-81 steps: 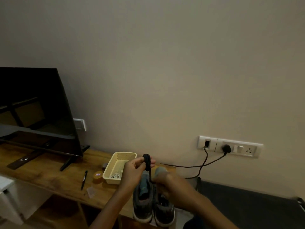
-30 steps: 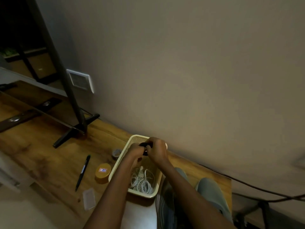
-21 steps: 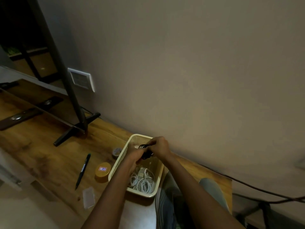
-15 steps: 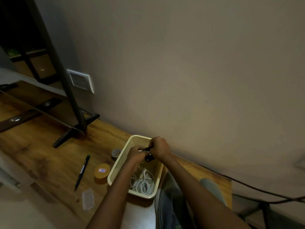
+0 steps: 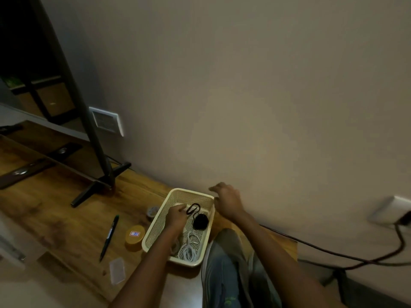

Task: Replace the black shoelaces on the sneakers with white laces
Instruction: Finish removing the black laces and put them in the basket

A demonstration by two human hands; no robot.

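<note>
A cream perforated plastic basket (image 5: 155, 230) sat on the wooden bench (image 5: 55, 214) by the wall (image 5: 244, 107). Inside: coiled black shoelace (image 5: 200, 221) at the far end, looped white laces (image 5: 189, 250) nearer. Left hand (image 5: 176, 215) reached in, fingertips at the black lace's loose loop; pinching or only touching, could not be told. Right hand (image 5: 226, 198) hovered over the right rim, fingers slack, empty. Grey sneakers (image 5: 224, 263) stood just right of the basket; black pen (image 5: 109, 237), round orange tin (image 5: 134, 235) and small tape roll (image 5: 153, 211) lay left.
</note>
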